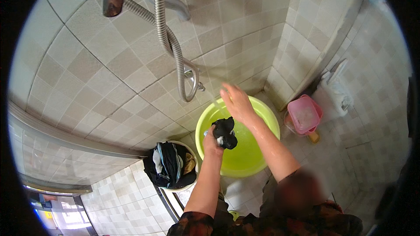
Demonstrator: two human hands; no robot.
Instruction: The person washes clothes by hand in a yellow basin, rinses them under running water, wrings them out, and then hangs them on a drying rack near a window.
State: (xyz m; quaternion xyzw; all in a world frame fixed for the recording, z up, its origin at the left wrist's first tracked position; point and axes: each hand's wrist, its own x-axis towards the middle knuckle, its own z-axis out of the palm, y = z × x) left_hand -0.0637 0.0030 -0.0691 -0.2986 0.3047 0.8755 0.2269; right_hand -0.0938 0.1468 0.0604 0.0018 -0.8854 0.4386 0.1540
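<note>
My left hand point(212, 141) grips a bunched black cloth point(225, 134) with small white patches, held above a lime-green plastic basin point(275, 131). Water in the basin looks yellow-green. My right hand point(237, 103) is raised over the basin's far side, holding nothing, with its fingers partly spread. Beside it a thin stream of water point(215, 103) falls from a small wall tap point(200, 87) toward the basin. The right forearm looks wet.
Left of the basin stands a pale bucket point(196, 170) heaped with dark clothes point(169, 164). A looped metal shower hose point(180, 72) hangs on the tiled wall point(131, 62). To the right are pink plastic basins point(304, 114) and a white bag point(338, 95).
</note>
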